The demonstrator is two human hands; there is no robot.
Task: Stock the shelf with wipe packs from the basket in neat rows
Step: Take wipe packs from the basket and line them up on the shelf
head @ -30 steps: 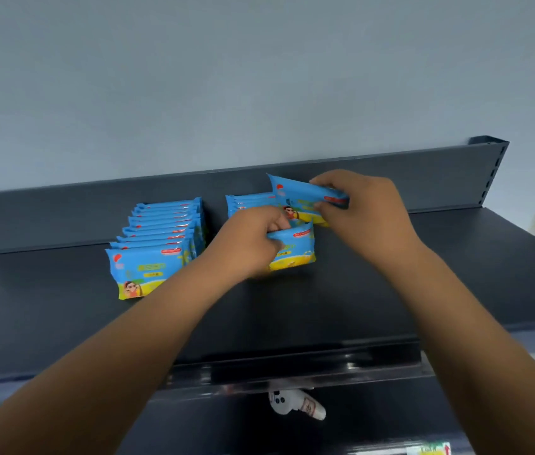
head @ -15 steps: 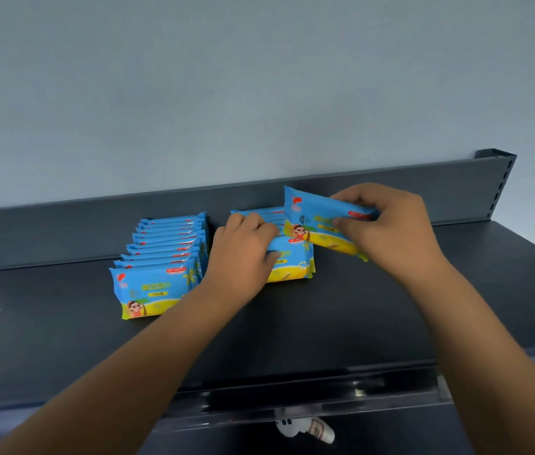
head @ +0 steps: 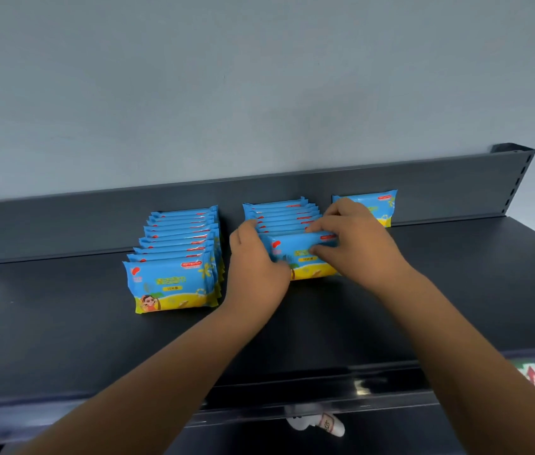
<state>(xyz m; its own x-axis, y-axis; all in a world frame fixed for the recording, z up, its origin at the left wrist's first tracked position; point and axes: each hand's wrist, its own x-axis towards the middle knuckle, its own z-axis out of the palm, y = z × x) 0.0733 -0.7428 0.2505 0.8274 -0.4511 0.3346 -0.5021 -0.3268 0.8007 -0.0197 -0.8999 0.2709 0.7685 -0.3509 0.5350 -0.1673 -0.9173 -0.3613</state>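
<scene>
The left row (head: 174,257) of wipe packs stood upright on the dark shelf (head: 62,323), running front to back. Each pack was blue film with a yellow lower band and red marks. The middle row (head: 281,215) stood just beside it. Its front pack (head: 299,257) was gripped at both ends by the left hand (head: 256,267) and right hand (head: 354,244). A single pack (head: 377,205) stood upright against the back panel (head: 95,221), right of the middle row.
</scene>
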